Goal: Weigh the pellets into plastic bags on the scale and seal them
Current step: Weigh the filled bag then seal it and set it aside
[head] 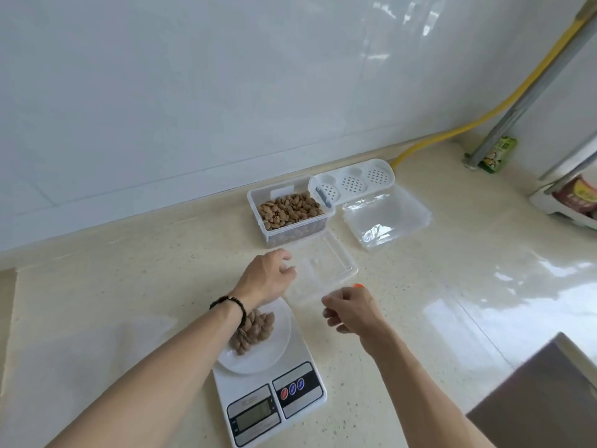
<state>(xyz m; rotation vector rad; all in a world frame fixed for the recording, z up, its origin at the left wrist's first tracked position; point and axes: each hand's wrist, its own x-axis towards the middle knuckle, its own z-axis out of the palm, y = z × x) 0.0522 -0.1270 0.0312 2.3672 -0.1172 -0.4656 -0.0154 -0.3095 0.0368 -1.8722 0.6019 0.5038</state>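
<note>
Clearly the awkward thing to handle is the bag rather than the pellets. Farthest left, the scale (269, 399) carries a white plate (258, 350) with a small heap of brown pellets (255, 328) — seemingly in clear film, though the left forearm hides part of it and I cannot be sure. Above it, the left hand (268, 279) has its fingers loosely curled at the near-left edge of an empty plastic bag (323, 270) lying flat on the counter (129, 286); whether they pinch the film I cannot tell. Behind, the clear tub (290, 211) holds the main stock of pellets, its vented lid (352, 181) leaning beside it. The right hand (350, 308) is curled at the bag's near edge, a bright orange tip showing beyond the knuckles, and its hold is equally unclear. Farther right lies the stack of spare bags (386, 218). Such film is likely very light, limp and slippery — best taken by the mouth, one layer per hand, rubbed apart. Pellets look hard, dry and prone to rolling.
</note>
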